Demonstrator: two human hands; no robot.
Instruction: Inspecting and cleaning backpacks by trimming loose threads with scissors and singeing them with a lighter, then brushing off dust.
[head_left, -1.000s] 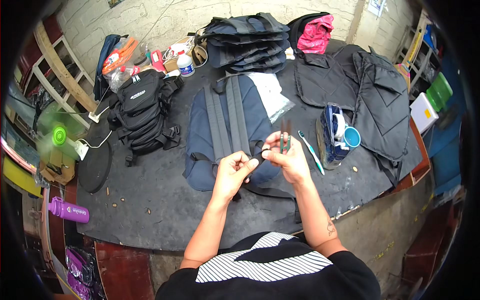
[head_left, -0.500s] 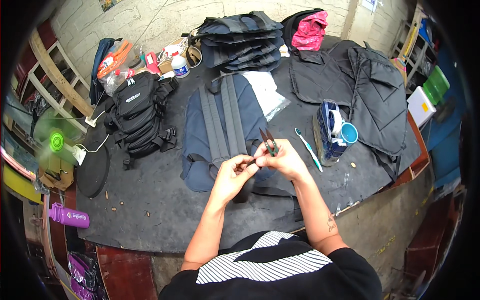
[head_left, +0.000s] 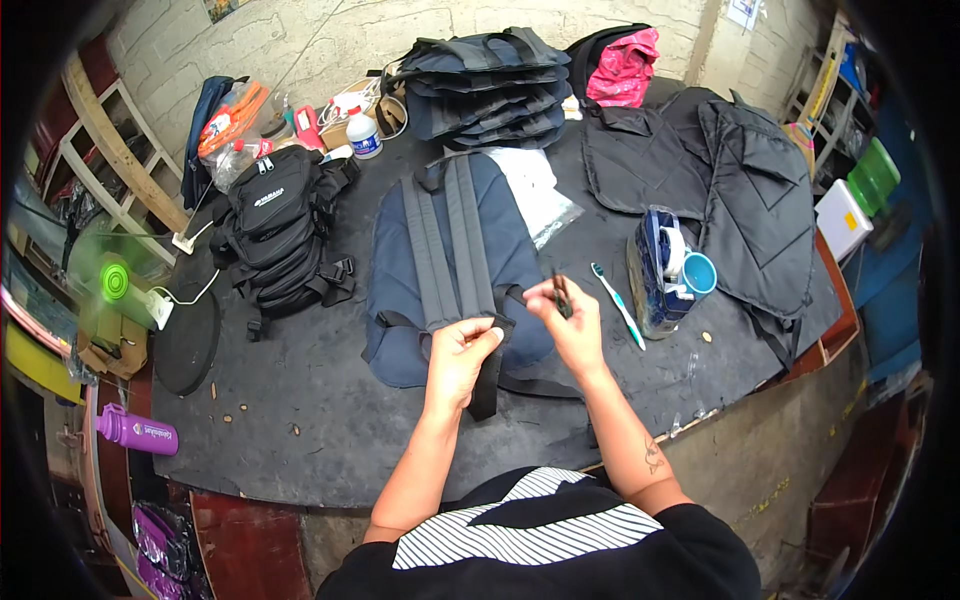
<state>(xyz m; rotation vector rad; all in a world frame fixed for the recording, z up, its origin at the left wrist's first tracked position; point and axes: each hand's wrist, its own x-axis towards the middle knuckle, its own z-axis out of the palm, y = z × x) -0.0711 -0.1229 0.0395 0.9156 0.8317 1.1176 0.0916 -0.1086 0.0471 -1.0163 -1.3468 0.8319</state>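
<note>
My left hand [head_left: 457,362] pinches the upper end of a black webbing strap [head_left: 486,388], whose other end hangs over the near edge of a navy backpack panel [head_left: 395,240]. Two padded dark grey shoulder straps [head_left: 466,240] run up the middle of that panel, which lies flat on the table. To the right of the webbing, my right hand [head_left: 577,335] is closed around small dark thread snips [head_left: 562,298], their blades pointing away from me and slightly blurred. A gap separates the snips from the webbing.
A black bag [head_left: 275,225] lies at left. Stacked navy panels [head_left: 485,90] stand at the back, near a white bottle [head_left: 363,135]. Black quilted pieces [head_left: 755,200] lie at right. Closer are a toothbrush [head_left: 619,305], a blue-and-clear container [head_left: 655,270] and a teal cup [head_left: 698,272].
My hands were together at the webbing; the right hand with the snips has since drawn away to the right. More of the webbing now shows below my left hand.
</note>
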